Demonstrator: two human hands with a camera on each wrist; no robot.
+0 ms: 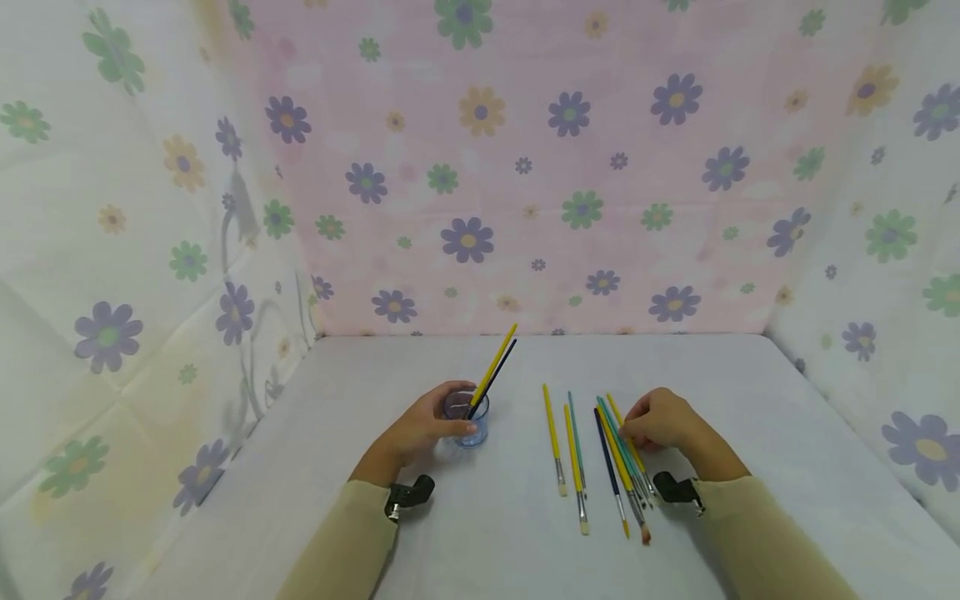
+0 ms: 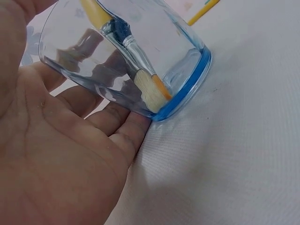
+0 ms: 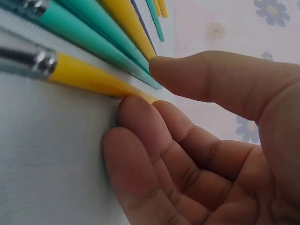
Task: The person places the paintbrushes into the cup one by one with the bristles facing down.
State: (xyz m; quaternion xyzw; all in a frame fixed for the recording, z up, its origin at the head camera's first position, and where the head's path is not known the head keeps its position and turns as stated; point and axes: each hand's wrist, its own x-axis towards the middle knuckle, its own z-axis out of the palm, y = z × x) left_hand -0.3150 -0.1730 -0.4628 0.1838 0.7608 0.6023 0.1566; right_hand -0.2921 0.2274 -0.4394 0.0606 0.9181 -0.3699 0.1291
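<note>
My left hand [image 1: 420, 427] grips a clear glass cup [image 2: 61, 47] with a blue base, thumb on the near side and fingers around the far side. Two paintbrushes lean inside it, a yellow-handled brush [image 1: 496, 360] and a dark-handled brush [image 1: 503, 363]; their bristles [image 2: 151, 91] reach the bottom. Over the upper ends of a brush group on the right is my right hand [image 1: 667, 421], fingers loosely bent. Its fingertips [image 3: 136, 112] are right at the outermost yellow paintbrush [image 3: 86, 74]. The thumb stands apart from the fingers, near the teal-handled brushes [image 3: 89, 40].
Left of the right hand, several more paintbrushes lie bristles toward me, including a yellow brush [image 1: 551, 421] and a dark blue brush [image 1: 608, 454]. A white cloth covers the table [image 1: 487, 533]. Flowered fabric [image 1: 525, 192] hangs at the back and both sides.
</note>
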